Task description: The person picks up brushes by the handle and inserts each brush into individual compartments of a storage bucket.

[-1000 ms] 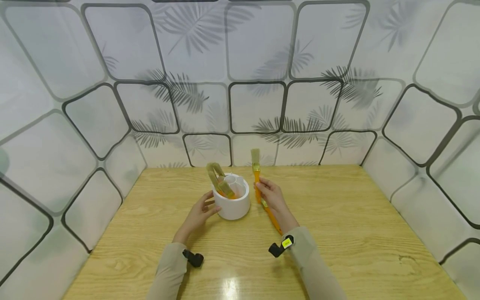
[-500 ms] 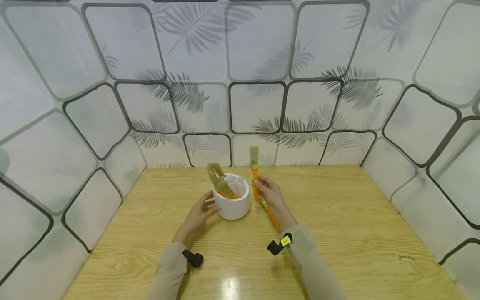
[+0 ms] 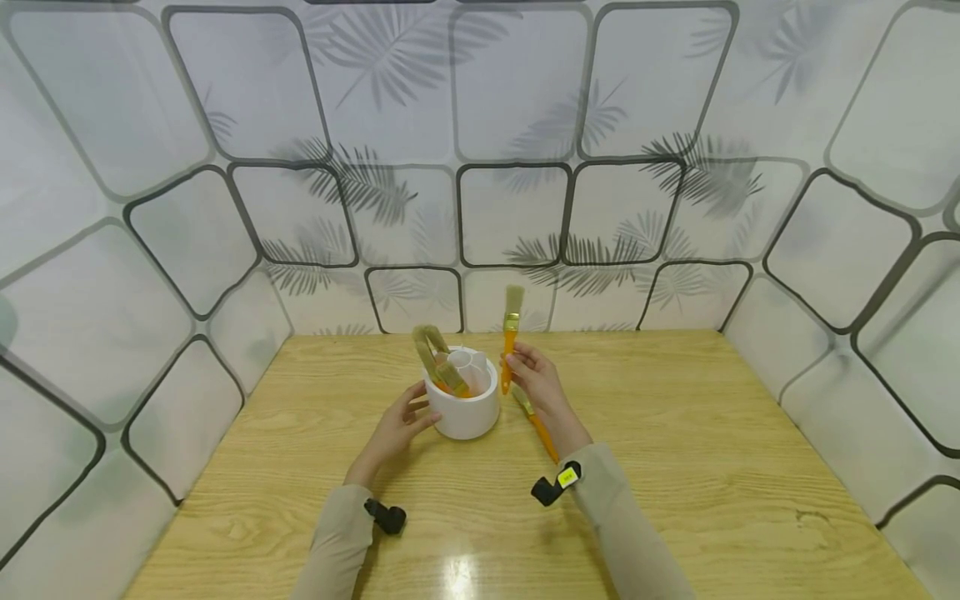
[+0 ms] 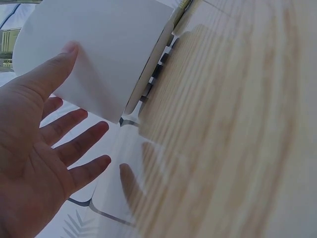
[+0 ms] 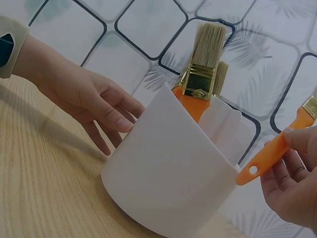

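A white round holder (image 3: 467, 418) with inner compartments stands upright on the table. Several paintbrushes (image 5: 204, 67) with orange handles lean in its left side, bristles up. My left hand (image 3: 401, 425) is at the holder's left side; in the left wrist view its thumb (image 4: 54, 72) lies against the wall while the fingers spread loosely beside it. Between thumb and fingers, my right hand (image 3: 543, 390) pinches an orange-handled paintbrush (image 3: 511, 333), bristles upward. In the right wrist view the handle's holed end points at the holder's rim. Another paintbrush (image 3: 542, 429) lies on the table beneath the right forearm.
The wood-grain table (image 3: 675, 500) extends to both sides of the holder. A patterned white backdrop (image 3: 517, 217) encloses the back and sides. Black wrist cameras (image 3: 551, 490) sit at both cuffs.
The right hand has raised the paintbrush slightly, and its handle end has come off the lying brush and tipped toward the holder. The left hand and holder have stayed put.
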The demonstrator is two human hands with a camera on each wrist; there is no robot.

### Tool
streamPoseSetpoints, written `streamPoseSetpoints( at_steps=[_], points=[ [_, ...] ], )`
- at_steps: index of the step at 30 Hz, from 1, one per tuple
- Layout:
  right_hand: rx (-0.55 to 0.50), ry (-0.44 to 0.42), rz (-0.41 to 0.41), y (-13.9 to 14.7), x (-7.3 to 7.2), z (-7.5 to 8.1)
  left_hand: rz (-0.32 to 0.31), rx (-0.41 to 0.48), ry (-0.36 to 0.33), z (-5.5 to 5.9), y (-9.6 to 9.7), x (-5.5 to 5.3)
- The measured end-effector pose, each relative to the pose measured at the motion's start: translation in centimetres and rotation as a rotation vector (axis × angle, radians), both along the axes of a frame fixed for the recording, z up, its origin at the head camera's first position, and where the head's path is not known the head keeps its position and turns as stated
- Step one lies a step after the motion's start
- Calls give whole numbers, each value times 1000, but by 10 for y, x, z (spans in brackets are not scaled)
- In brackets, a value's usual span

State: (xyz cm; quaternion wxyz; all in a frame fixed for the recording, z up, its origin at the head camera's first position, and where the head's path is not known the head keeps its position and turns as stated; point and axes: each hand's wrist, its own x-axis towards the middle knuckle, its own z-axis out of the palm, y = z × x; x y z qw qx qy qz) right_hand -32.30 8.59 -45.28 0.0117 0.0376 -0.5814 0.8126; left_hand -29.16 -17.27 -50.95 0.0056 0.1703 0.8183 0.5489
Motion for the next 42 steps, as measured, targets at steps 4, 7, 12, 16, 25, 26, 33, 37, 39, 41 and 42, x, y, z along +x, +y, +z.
streamPoseSetpoints(
  at_steps=[4,7,12,16,25,26,33,37,39,41,42],
  points=[
    [-10,-4,6,-1,0,1,-3,1,-5,-2,-1,-1],
    [-8,-8,9,-2,0,1,-4,9,-7,-2,-1,-1],
    [27,8,9,-3,-1,3,-1,9,-10,-3,-1,-2],
    [40,32,7,-5,-1,7,-18,-3,-17,11,2,5],
    [22,49,-6,-8,0,11,8,-11,-2,-3,0,-3],
    [20,51,-6,-8,0,12,9,-10,-1,-3,0,-3],
    [36,82,-2,-11,0,11,4,0,-2,-2,-1,-2],
    [59,97,-5,-11,0,10,2,0,-3,-2,-1,-2],
    [68,104,-5,-11,0,10,3,5,-5,-2,-1,-2],
    [75,113,-5,-12,0,10,0,1,4,-2,0,-3],
    [79,117,-5,-12,0,10,2,1,3,-3,0,-3]
  ],
)
